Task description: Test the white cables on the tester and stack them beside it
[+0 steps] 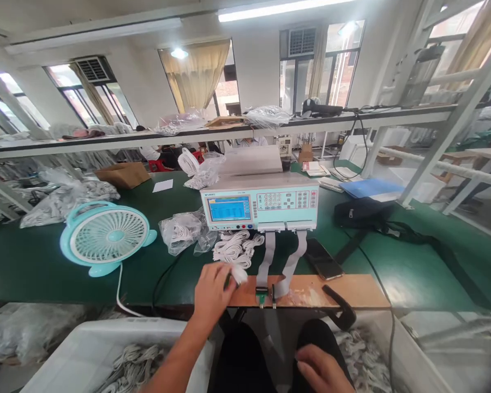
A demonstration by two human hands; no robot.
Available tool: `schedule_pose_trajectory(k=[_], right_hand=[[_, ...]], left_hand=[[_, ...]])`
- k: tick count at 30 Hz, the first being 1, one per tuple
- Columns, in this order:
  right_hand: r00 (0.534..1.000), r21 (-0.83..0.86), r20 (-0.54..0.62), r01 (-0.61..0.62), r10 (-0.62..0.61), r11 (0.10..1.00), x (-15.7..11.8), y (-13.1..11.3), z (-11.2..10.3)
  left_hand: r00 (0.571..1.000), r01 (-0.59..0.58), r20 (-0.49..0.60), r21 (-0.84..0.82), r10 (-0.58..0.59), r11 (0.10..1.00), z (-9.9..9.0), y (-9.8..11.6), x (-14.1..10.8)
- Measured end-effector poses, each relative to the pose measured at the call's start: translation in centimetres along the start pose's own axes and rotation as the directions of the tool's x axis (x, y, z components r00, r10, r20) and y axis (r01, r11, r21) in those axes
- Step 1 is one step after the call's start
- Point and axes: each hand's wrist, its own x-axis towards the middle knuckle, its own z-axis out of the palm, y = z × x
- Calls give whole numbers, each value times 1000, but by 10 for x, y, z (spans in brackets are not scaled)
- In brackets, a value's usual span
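Observation:
My left hand (213,292) is closed on a white cable bundle (239,274), blurred by motion, over the table's front edge. Just behind it lies a pile of coiled white cables (236,246). To its right, a small green circuit board with connectors (262,297) sits on a wooden board (311,289). Grey ribbon cables (267,256) run from there up to a tester (262,202) with a lit blue screen. My right hand (321,368) hovers low over my right thigh, somewhat blurred, thumb apart from the fingers, with nothing visible in it.
A turquoise fan (112,237) stands on the left of the green table (36,273). A phone (324,259) and a black bag (364,213) lie right of the tester. White bins with cables, one on the left (85,338), flank my legs. People sit beyond the shelf.

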Motion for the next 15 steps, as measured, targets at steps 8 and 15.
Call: schedule_pose_trajectory(k=[8, 15], right_hand=[[990, 449, 125, 0, -62, 894, 23, -55, 44], [999, 430, 30, -39, 29, 902, 14, -32, 44]], left_hand=[[945, -128, 220, -433, 242, 892, -6, 69, -108], [865, 499, 408, -754, -291, 427, 15, 94, -118]])
